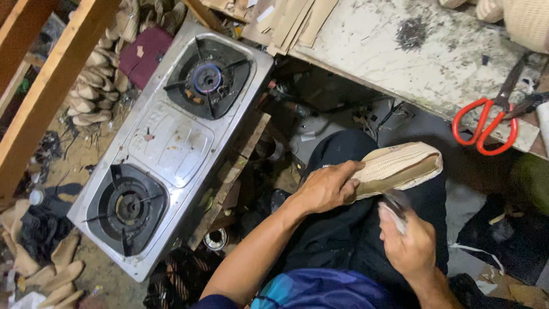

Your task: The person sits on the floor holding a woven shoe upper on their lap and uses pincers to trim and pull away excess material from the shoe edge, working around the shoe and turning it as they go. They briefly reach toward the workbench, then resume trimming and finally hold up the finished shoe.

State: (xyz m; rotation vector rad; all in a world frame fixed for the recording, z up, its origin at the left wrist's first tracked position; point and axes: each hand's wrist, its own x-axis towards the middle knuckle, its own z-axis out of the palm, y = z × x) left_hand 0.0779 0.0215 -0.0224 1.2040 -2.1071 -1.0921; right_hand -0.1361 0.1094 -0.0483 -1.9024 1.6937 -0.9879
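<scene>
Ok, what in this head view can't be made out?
- Tool in the right hand: motion-blurred, kind unclear.
- Underside of the woven shoe piece: faces away; the left hand covers its near end.
- Red-handled scissors: blade tips merge with dark clutter.
- Pale woven item, top right corner: cut off by the frame edge.

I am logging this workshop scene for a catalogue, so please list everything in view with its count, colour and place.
woven shoe upper: one, cream, over the lap, held by the left hand
gas stove: one, silver, two black burners, far one lit blue, left of the lap
scissors: one, red handles, on the workbench
workbench: one, stained white, top right
shoe soles: many, tan, stacked beyond the stove
wooden beam: one, light brown, upper left
left hand: grip closed on the shoe upper
right hand: grip around a blurred small tool
</scene>
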